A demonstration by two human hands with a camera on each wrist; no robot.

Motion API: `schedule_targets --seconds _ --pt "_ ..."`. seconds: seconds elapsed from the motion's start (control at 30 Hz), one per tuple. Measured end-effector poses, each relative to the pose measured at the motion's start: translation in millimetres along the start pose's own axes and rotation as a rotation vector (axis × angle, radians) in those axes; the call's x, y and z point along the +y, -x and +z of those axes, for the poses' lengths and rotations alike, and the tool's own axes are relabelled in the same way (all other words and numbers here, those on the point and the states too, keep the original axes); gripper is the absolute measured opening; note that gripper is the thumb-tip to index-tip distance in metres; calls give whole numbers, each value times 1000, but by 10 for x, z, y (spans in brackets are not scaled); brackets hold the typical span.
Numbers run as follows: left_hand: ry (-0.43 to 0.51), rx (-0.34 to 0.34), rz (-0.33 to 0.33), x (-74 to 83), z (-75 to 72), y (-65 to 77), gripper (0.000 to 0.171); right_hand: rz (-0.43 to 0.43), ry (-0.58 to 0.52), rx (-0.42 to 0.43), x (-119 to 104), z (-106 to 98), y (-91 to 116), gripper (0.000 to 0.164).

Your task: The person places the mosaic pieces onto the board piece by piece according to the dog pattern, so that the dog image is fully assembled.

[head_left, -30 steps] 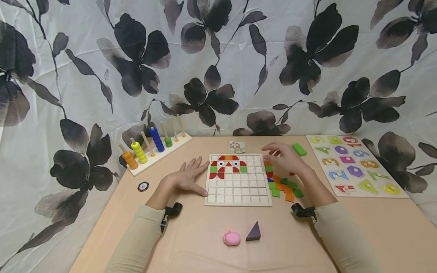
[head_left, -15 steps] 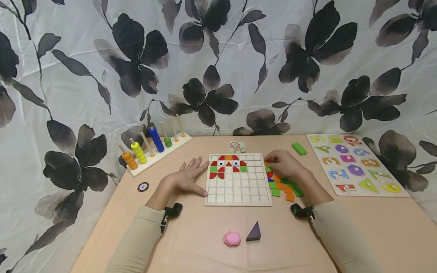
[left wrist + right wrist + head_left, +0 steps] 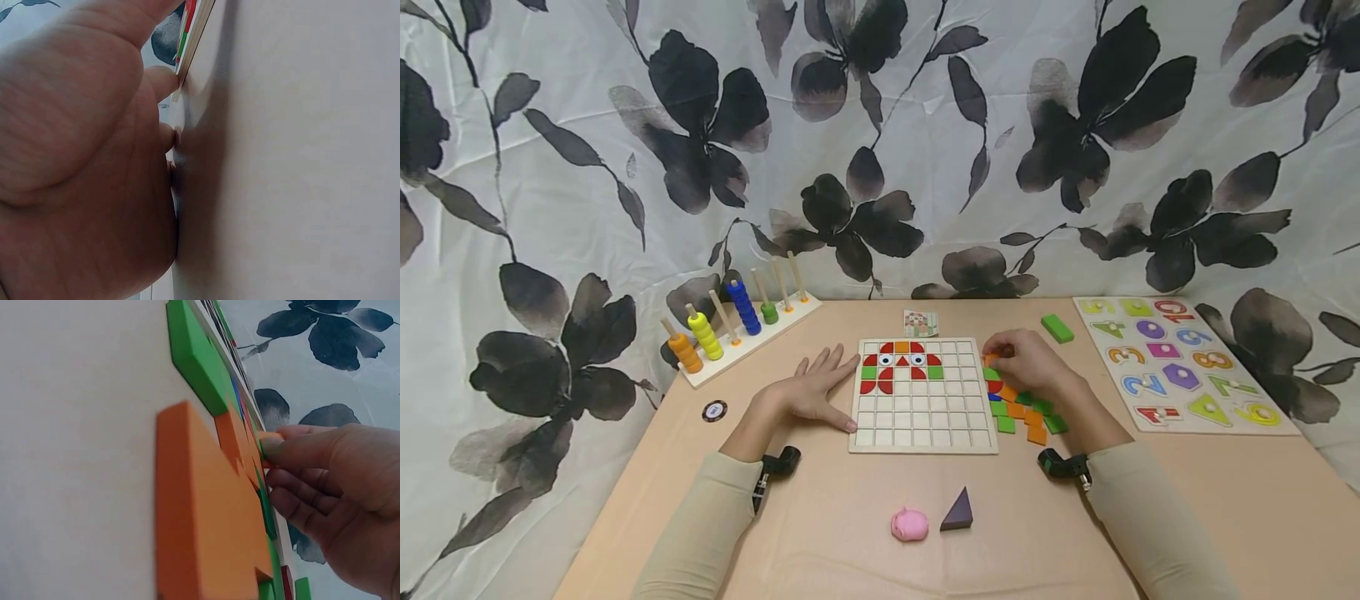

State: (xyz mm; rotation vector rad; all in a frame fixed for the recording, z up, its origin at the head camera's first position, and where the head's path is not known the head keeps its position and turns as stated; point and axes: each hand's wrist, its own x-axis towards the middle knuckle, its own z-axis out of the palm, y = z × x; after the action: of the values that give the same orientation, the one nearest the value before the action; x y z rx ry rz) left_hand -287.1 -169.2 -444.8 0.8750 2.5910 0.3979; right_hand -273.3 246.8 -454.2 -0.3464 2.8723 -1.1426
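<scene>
A white grid board (image 3: pixel 922 425) lies flat on the table, its upper left squares filled with red, green, orange and eye-patterned tiles. My left hand (image 3: pixel 811 390) rests on the table with its fingers spread, index fingertip and thumb touching the board's left edge. In the left wrist view the palm (image 3: pixel 75 156) hides most of the board. At the board's upper right edge, my right hand (image 3: pixel 1026 362) pinches an orange tile (image 3: pixel 270 435) between thumb and finger. Below it spreads a pile of loose green, orange, red and blue tiles (image 3: pixel 1006 424), partly covered by the hand.
A small picture card (image 3: pixel 921 323) lies behind the board. A bead stacker (image 3: pixel 760 333) stands back left, near a round chip (image 3: pixel 715 410). A green block (image 3: pixel 1057 328) and a number puzzle (image 3: pixel 1195 367) lie right. A pink pig figure (image 3: pixel 910 524) and purple triangle (image 3: pixel 958 510) sit in front.
My right hand has come down to the pile from slightly above, and its fingers have closed on an orange tile. The left hand and board have stayed put.
</scene>
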Motion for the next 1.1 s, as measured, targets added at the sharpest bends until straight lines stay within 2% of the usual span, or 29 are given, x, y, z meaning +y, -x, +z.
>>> schedule_targets --seconds 0.17,0.3,0.37,0.63,0.87,0.97,1.1 --pt "-8 3 -1 1 -3 -2 122 27 -92 35 -46 -73 18 17" --pt "-9 2 1 12 -6 3 121 -51 -99 73 -188 -125 31 22" --pt "-10 1 1 15 -5 3 121 -99 -95 64 -284 -119 23 23" --pt "-5 3 1 -7 0 8 121 -217 -77 -88 -720 91 -154 26" --pt "5 3 6 -12 4 5 123 -325 -15 -180 -978 376 -313 24" --pt "3 -2 1 -16 3 0 123 -344 31 -227 -1042 494 -344 22" --pt "0 -10 -9 -18 3 -6 122 -327 72 -274 -1103 608 -345 22"
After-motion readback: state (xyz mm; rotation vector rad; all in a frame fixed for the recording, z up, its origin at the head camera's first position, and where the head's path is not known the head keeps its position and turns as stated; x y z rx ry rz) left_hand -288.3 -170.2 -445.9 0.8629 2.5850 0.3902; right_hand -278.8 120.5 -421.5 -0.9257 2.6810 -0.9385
